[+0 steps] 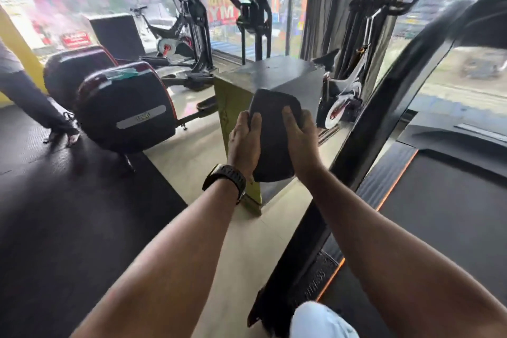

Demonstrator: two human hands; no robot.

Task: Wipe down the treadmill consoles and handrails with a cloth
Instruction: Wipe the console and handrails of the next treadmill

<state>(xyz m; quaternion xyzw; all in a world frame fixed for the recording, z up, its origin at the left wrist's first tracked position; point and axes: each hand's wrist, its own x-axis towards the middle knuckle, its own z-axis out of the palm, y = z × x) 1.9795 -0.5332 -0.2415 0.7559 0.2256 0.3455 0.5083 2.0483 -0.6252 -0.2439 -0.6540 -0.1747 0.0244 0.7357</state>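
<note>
The dark cloth (274,140) is held up at mid-frame, clear of any surface; the left hand (244,143) takes its 9 o'clock edge, the right hand (300,140) its 3 o'clock edge; each grip is closed on the fabric, thumbs lying on its near face. A black watch (226,176) sits on the left wrist. Behind the cloth, at 12 o'clock, stands a box (277,74) with a dark top and a yellow-green side. The treadmill (439,200) lies at 3 o'clock, its black upright slanting beside the right hand. At 9 o'clock stands a black bike (126,110); beyond it, another person's grey sleeve (30,96).
</note>
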